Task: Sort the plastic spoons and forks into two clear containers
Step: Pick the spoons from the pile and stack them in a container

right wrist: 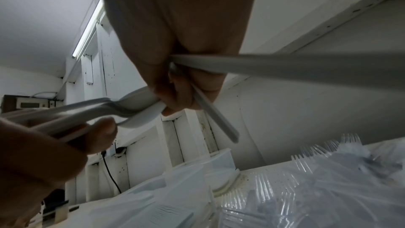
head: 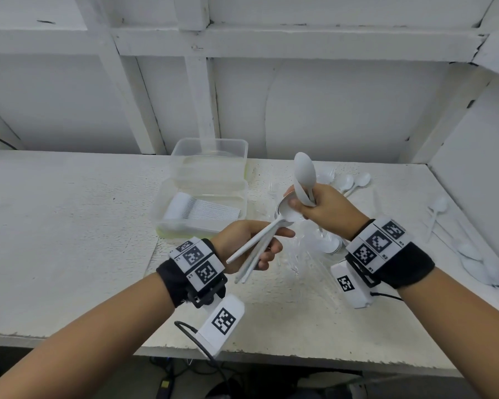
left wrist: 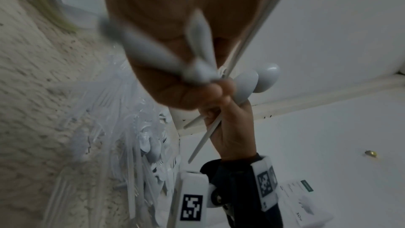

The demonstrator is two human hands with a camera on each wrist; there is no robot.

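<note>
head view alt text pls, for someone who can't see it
Two hands hold white plastic spoons over a white table: the left hand grips a bundle by the handles, the right hand holds spoons bowl-up. Behind them sit two clear containers, the nearer holding stacked spoons.

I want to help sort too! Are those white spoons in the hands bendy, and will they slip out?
The white spoons look thin and plastic, so probably light and a little bendy, not floppy: their handles stick out straight from the left hand. They seem smooth, and the bunch in the right hand fans apart, so they may slide.
</note>
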